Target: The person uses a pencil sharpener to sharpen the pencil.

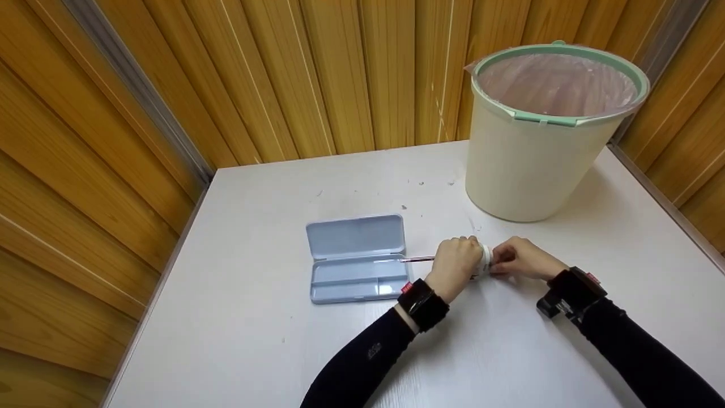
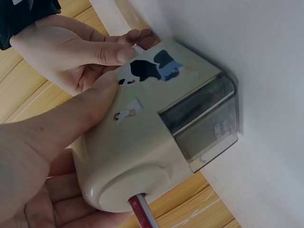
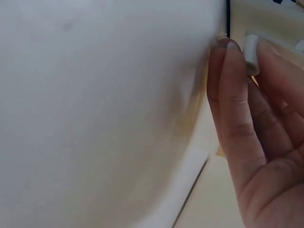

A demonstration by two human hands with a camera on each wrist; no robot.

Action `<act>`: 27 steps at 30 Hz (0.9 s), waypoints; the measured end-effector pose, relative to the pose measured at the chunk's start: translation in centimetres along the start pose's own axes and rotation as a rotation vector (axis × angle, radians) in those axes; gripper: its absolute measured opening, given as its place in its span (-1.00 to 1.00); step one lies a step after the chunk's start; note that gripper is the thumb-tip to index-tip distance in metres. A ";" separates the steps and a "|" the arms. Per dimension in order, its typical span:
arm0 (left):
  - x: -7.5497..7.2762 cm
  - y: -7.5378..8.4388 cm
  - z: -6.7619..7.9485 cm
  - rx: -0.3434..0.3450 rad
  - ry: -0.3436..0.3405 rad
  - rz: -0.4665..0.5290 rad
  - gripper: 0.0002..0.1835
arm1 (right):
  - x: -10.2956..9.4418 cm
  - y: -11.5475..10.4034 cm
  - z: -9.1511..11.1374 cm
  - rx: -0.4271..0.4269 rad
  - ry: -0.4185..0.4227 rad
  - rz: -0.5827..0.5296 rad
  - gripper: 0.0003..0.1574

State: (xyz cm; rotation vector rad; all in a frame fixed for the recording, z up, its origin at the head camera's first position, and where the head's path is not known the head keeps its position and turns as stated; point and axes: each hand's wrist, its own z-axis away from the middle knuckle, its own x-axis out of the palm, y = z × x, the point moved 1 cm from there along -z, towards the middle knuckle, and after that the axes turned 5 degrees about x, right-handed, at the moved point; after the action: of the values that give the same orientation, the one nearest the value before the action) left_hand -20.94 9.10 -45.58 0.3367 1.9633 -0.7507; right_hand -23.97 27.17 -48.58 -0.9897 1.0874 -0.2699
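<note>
My left hand (image 1: pixel 457 262) grips a cream pencil sharpener (image 2: pixel 126 149) with cartoon animal stickers and a clear shavings drawer (image 2: pixel 209 135). The thumb lies across its top face, and the other fingers wrap the far side. A red-and-white striped pencil (image 1: pixel 418 259) sticks out of the sharpener's round front, its inserted end hidden inside. On the opposite end, my right hand (image 1: pixel 525 259) pinches a small white crank knob (image 3: pixel 251 54) between thumb and fingers. Left of the hands lies an open light-blue pencil case (image 1: pixel 344 273), close to the pencil's outer end.
A cream waste bin (image 1: pixel 518 164) with a green rim and clear liner stands on the white table (image 1: pixel 238 272) behind the right hand. Small scraps (image 1: pixel 404 207) are scattered near the case. Wooden panel walls (image 1: pixel 340 73) border the table.
</note>
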 end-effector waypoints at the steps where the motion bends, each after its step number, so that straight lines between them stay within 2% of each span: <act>1: 0.0 0.0 0.0 -0.006 0.002 -0.003 -0.88 | 0.0 0.0 0.0 -0.002 -0.008 -0.003 -0.87; 12: 0.0 0.2 -0.2 -0.030 -0.015 -0.003 -0.84 | -0.2 -0.6 0.9 -0.003 -0.090 -0.016 -0.87; 20: -0.1 0.3 -0.3 -0.027 -0.029 0.012 -0.85 | -0.5 -1.9 1.8 0.002 -0.147 -0.076 -0.85; 27: -0.3 0.3 -0.2 -0.023 -0.045 0.016 -0.87 | -0.8 -2.6 2.5 -0.015 -0.147 -0.116 -0.83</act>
State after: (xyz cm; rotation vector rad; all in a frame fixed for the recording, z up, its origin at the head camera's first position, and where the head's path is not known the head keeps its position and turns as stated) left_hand -20.82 9.50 -45.35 0.3192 1.9233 -0.7187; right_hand -21.59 27.49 -45.81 -1.0704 0.9016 -0.2791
